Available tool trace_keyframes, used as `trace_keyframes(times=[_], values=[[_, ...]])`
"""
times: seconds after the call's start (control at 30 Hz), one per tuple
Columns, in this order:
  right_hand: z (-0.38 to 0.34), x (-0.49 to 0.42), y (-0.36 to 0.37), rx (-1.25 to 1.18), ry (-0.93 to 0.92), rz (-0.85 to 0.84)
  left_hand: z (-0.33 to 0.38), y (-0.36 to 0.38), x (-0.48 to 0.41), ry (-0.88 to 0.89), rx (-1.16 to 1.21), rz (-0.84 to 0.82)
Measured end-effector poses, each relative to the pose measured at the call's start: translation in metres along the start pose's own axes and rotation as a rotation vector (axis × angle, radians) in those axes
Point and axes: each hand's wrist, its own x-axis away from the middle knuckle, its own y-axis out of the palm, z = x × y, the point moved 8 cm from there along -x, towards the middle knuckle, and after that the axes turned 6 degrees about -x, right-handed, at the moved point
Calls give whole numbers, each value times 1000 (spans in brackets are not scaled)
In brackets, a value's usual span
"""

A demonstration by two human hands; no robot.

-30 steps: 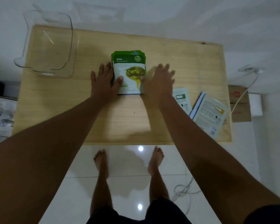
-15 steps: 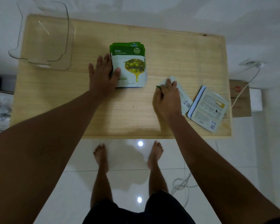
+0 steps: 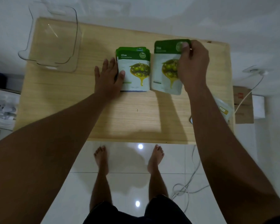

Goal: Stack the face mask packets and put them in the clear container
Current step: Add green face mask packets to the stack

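Packets are lying stacked (image 3: 133, 70) mid-table (image 3: 136, 120) under the flat, open-fingered left hand (image 3: 107, 78), while the right hand (image 3: 192, 65) is gripping one loose packet (image 3: 165, 65) just right of it, one clear container (image 3: 53, 38) is standing far-left, and another packet (image 3: 224, 110) is lying near-right, partly hidden by the forearm.

Green olive packet (image 3: 166, 67) beside stack (image 3: 133, 70); clear container (image 3: 55, 38) empty.

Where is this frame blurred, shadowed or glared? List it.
Head view: motion blur smears the green olive packet held in the right hand; arm shadows fall across the pale wooden table; ceiling-light glare spots the glossy white floor tiles.
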Motion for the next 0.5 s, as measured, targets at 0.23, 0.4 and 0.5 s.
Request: trace_keyframes(times=[0.23,0.4,0.5], values=[[15,-16,79,-100,143,-103,0,-3,0,-18,55,10],[1,1,111,-102,61,-172,1,-3,0,4,-4,18],[-4,22,122,-34,-112,-283,1,-1,-2,7,-36,12]])
